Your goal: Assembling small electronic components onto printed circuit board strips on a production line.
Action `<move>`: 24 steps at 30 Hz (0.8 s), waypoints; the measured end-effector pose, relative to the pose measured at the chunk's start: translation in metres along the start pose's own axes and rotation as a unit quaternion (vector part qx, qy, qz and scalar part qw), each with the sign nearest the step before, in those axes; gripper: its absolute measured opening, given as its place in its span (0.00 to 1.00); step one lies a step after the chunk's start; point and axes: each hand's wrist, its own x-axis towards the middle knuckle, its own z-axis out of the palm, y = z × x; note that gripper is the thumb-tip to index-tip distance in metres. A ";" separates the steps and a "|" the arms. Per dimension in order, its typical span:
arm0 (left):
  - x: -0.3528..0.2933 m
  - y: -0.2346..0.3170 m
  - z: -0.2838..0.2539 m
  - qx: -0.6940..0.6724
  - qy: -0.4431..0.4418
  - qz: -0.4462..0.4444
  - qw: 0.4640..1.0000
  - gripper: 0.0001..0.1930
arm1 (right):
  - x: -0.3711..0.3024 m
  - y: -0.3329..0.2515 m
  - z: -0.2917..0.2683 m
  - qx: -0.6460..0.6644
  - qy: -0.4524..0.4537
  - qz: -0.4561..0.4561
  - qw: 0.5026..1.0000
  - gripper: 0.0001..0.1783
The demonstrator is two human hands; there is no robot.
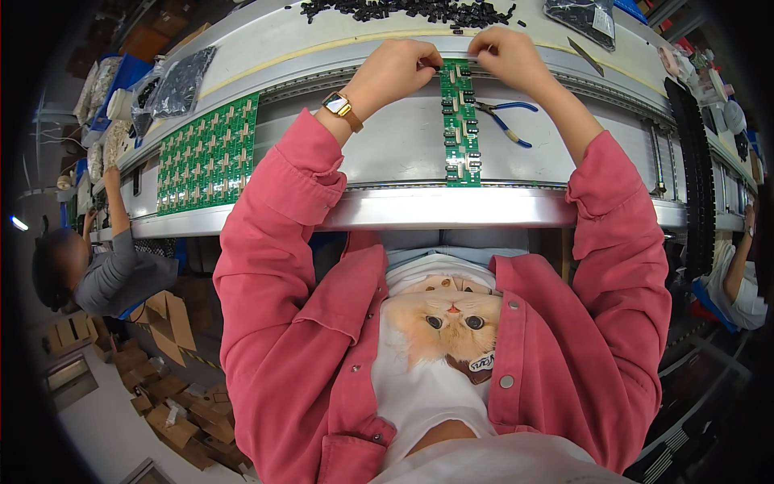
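Note:
A narrow green circuit board with black and pale components lies across the metal rails in front of me. My left hand is closed in a pinch at the far left corner of this board, with something small and dark at its fingertips. At the far right corner, my right hand has its fingertips drawn together; what they hold, if anything, is too small to make out. Pliers with blue handles lie right of the board, their jaws against its edge. Small black components are heaped beyond my hands.
A larger green circuit-board panel lies on the rails to the left. A thin metal blade and a bag of black parts are at the far right. The front metal rail runs before me. A co-worker sits left, another right.

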 end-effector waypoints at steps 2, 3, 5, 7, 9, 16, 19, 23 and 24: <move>0.000 0.002 0.000 0.006 -0.007 0.001 1.000 0.08 | 0.004 0.016 -0.001 -0.041 0.109 0.004 0.993 0.11; 0.002 0.005 0.001 0.006 -0.008 0.004 1.000 0.08 | 0.009 0.035 -0.002 -0.092 0.144 0.008 0.985 0.13; 0.001 0.008 0.001 0.005 -0.005 0.014 1.000 0.07 | 0.014 0.051 -0.003 -0.141 0.177 0.011 0.974 0.15; -0.003 0.008 0.000 0.006 0.000 0.019 1.000 0.06 | 0.019 0.048 -0.008 -0.244 0.113 0.093 0.959 0.16; -0.002 0.010 0.001 0.012 -0.001 0.021 1.000 0.06 | 0.021 0.061 -0.006 -0.252 0.114 0.096 0.956 0.15; -0.001 0.010 0.007 0.050 0.004 0.036 0.998 0.05 | 0.025 0.056 -0.008 -0.271 0.092 0.099 0.953 0.12; -0.001 0.011 0.009 0.055 0.010 0.043 0.997 0.05 | 0.024 0.054 -0.008 -0.259 0.111 0.087 0.955 0.11; -0.001 0.014 0.010 0.050 0.016 0.048 0.997 0.05 | 0.023 0.063 0.000 -0.226 0.185 0.050 0.955 0.10; -0.001 0.015 0.010 0.051 0.016 0.046 0.998 0.05 | 0.024 0.068 0.001 -0.200 0.190 0.035 0.961 0.10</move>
